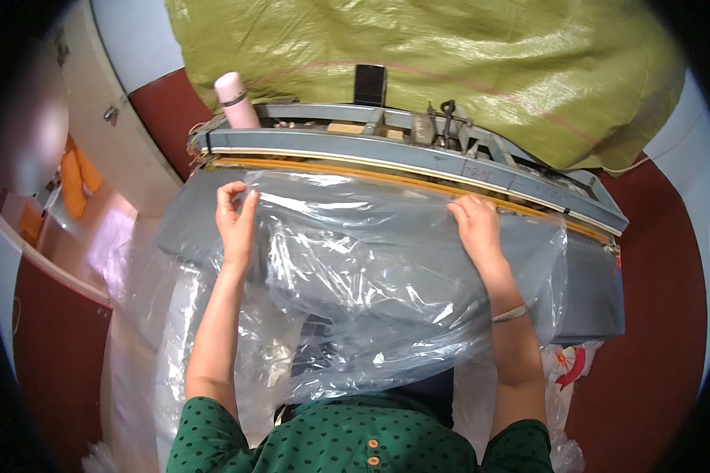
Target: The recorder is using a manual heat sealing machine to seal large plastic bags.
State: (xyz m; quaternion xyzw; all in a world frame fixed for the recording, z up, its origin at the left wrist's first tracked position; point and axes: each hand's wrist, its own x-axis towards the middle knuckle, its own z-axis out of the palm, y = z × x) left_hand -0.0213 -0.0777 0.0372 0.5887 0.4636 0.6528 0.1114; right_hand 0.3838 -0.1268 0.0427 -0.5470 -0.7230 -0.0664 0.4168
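Note:
A large sheet of clear plastic film (355, 260) is spread over a grey padded surface, crumpled and shiny, its near part hanging toward my lap. My right hand (480, 229) is closed on the film's far edge, fingertips pressed together just in front of the orange-yellow strip (371, 175). At the film's far left corner is my left hand (235, 225), its fingers curled and a small gap showing between thumb and forefinger. The long grey metal frame of a bench machine (315, 142) lies beyond both hands.
A pink bottle (241, 102) and a dark phone (370, 85) stand at the frame's back. Behind hangs a yellow-green woven sheet (450, 55). More clear film (177, 331) drapes at the left, near a door (126, 118). A blurred person's orange clothing (75, 177) shows far left.

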